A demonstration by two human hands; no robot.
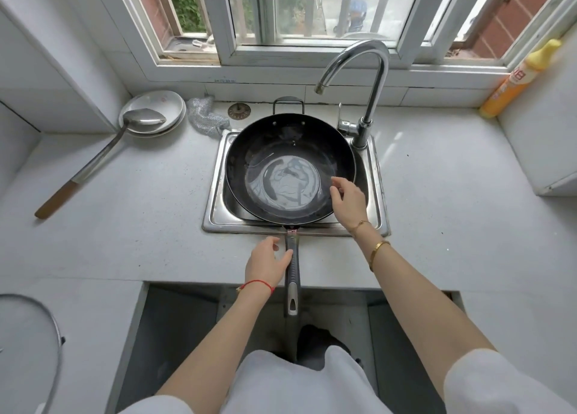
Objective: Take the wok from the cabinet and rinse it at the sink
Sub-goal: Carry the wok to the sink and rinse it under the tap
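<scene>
A black wok sits in the steel sink, filling most of the basin, with a shallow pool of water in its bottom. Its long black handle sticks out toward me over the counter's front edge. My left hand lies just left of the handle with relaxed fingers, the thumb touching the grip. My right hand hovers over the wok's right rim, fingers loosely bent and holding nothing. The curved chrome faucet stands at the sink's back right; no water runs from its spout.
Stacked white plates with a long metal spatula sit at the back left, beside a steel scourer and a drain plug. A yellow detergent bottle stands far right. A glass lid lies lower left. Below is the open cabinet.
</scene>
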